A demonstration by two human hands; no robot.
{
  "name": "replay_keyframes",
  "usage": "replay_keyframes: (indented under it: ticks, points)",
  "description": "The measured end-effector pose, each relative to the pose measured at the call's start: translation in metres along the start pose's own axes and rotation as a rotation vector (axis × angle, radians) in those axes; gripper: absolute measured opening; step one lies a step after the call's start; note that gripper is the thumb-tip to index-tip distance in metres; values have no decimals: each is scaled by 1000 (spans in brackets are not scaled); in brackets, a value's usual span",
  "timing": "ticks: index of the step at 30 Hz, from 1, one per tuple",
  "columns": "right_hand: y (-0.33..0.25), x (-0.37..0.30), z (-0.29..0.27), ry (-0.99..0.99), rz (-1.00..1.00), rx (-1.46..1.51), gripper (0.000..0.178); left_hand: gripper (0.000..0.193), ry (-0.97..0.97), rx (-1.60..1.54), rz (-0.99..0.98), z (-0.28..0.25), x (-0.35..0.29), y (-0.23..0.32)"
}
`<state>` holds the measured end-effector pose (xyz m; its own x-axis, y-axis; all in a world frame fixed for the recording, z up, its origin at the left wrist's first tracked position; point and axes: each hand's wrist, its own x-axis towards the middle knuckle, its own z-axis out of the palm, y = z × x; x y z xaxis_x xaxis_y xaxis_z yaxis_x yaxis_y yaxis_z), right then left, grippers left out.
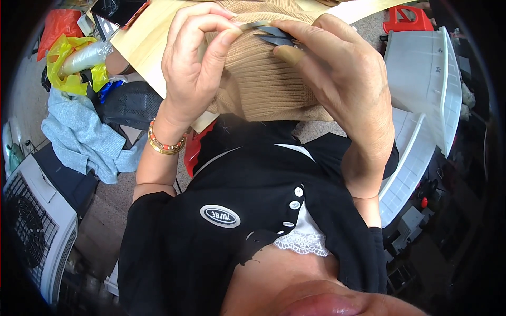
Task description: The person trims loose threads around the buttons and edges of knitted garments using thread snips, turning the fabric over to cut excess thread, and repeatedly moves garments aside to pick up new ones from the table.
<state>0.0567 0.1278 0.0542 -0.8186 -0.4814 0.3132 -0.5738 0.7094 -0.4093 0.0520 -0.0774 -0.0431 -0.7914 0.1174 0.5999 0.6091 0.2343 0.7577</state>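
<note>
A tan ribbed knit garment lies over the near edge of the light wooden table, partly beneath both hands. My left hand is closed in a pinch above it, thumb and forefinger on one end of a thin greyish strip. What the strip is, I cannot make out. My right hand grips small dark-bladed thread snips, their points turned left against the strip. A tan band wraps the tip of my right thumb. The fingers hide most of the snips' handle.
A dark phone-like device lies on the table at the far left. Left of it are a yellow plastic bag and a light blue knit garment. White plastic bins and a red plastic stool stand at the right.
</note>
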Motion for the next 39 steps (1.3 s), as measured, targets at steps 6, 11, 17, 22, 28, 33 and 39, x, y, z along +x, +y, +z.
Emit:
replay_keyframes:
  ticks: [6, 11, 17, 22, 28, 33, 39]
  points:
    - [-2, 1, 0, 3, -2, -34, 29, 10, -8, 14, 12, 0, 1, 1]
    - [-15, 7, -1, -47, 48, -121, 30, 9, 46, 103, 86, 5, 5, 5]
    - [-24, 6, -1, -40, 36, -250, 32, 9, 57, 198, 180, 5, 6, 7]
    - [-18, 0, 8, 10, 8, -351, 28, 10, 52, 235, 194, 7, 5, 10]
    - [-11, -3, 12, 68, -34, -256, 26, 10, 41, 258, 214, 6, 2, 8]
    - [12, -24, -16, 159, 139, 163, 41, 18, 160, -183, -477, -2, -1, 15]
    - [84, -66, -43, 6, 570, 348, 44, 27, -283, -338, -829, -18, 10, 19]
